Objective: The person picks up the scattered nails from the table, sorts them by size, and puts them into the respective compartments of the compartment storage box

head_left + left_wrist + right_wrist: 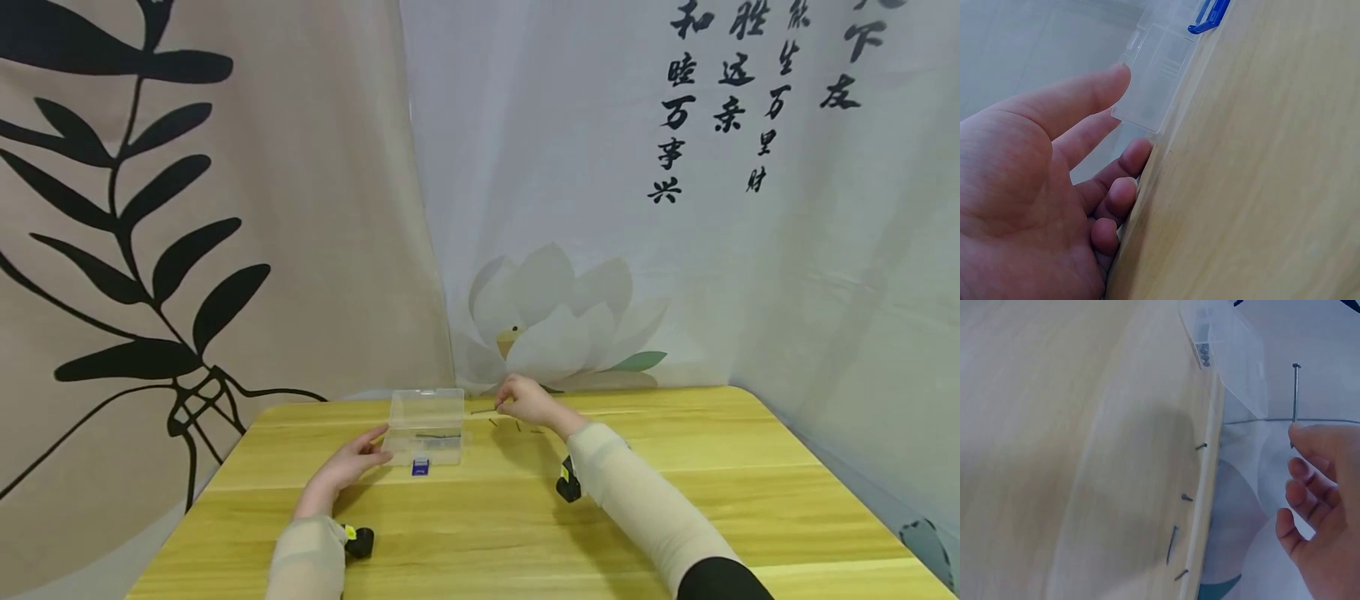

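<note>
A clear plastic box (pixel 401 450) with a blue latch (pixel 421 467) stands near the table's far edge, its lid (pixel 427 407) raised. Long dark nails (pixel 438 436) lie inside. My left hand (pixel 348 462) holds the box's left end between thumb and index finger; in the left wrist view the other fingers curl near the tabletop. To the right of the box, my right hand (pixel 528 402) pinches one long nail (pixel 1295 394) between thumb and index finger, with the nail's head pointing away from the fingers. The nail is raised above the table, level with the lid.
Several loose nails (pixel 1172 545) lie scattered on the wooden table (pixel 480 533) below my right hand, close to the far edge. A printed curtain (pixel 337 208) hangs just behind the table. Small black wrist cameras (pixel 360 543) sit on both sleeves.
</note>
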A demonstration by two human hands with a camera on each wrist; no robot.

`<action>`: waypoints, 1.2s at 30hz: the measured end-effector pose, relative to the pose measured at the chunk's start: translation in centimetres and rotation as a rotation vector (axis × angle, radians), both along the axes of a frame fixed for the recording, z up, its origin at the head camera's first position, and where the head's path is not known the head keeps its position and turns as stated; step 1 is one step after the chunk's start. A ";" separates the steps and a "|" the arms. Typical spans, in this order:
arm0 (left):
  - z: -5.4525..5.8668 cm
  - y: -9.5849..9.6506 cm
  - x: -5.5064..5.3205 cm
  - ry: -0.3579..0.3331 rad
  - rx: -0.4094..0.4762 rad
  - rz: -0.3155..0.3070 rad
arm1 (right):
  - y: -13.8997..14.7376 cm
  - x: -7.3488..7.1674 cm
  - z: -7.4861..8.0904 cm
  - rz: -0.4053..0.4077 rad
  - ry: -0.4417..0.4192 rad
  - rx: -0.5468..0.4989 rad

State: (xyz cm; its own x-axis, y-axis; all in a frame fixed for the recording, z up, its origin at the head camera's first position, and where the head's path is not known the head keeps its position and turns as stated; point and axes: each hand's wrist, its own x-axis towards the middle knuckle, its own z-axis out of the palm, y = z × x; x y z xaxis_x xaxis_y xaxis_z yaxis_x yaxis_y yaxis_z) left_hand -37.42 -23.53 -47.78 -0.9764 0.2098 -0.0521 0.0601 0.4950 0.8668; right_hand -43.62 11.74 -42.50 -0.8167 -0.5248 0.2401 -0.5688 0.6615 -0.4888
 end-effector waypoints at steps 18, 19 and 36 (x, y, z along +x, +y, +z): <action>0.0 -0.2 0.2 0.004 -0.003 0.018 | -3.7 -0.2 -0.5 0.004 -0.013 0.020; 0.0 -0.2 0.2 0.007 -0.004 0.015 | -3.9 -0.2 -0.6 0.009 -0.012 0.021; -0.4 -0.3 -0.1 0.020 0.008 0.008 | -7.9 0.2 -1.0 -0.017 0.059 0.138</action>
State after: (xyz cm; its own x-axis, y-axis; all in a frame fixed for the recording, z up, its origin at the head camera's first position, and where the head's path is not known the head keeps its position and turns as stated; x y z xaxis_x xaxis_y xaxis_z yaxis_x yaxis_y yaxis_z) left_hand -37.55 -23.82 -48.16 -0.9789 0.2019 -0.0309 0.0734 0.4890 0.8692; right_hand -43.46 3.83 -43.45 -0.8124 -0.5421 0.2147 -0.5818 0.7300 -0.3585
